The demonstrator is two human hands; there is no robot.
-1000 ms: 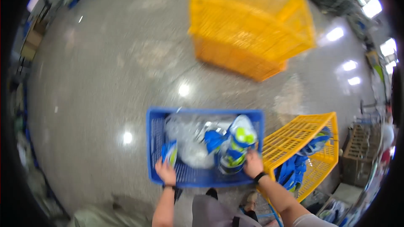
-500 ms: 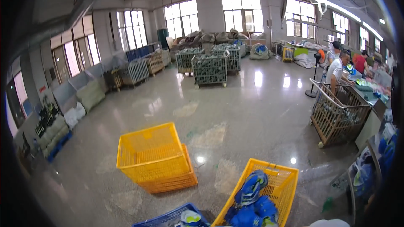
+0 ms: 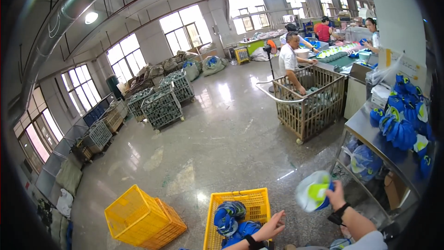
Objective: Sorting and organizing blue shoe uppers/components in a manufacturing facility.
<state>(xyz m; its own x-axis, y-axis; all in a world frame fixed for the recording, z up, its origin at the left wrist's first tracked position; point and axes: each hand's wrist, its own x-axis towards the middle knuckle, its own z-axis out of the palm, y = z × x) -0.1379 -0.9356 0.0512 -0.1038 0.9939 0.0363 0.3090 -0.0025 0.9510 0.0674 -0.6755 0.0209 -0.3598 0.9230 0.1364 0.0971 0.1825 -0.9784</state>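
Note:
My right hand grips a blue, white and lime-green shoe upper, smeared by motion, in the gap between the yellow crate and the metal table. To its left, my left hand reaches over the right side of the yellow crate with fingers stretched out and nothing in them. Inside that crate lie bundles of blue shoe uppers. More blue and lime uppers are piled on the metal table at my right.
Stacked yellow crates stand on the floor at front left. A person leans over a slatted trolley beyond the metal table. Other people work at a long bench behind. Full cage trolleys stand farther back left.
My view has swung to the right. Both my hands have come into sight, the right one carrying a shoe upper. The person at the trolley now has a hand down in it.

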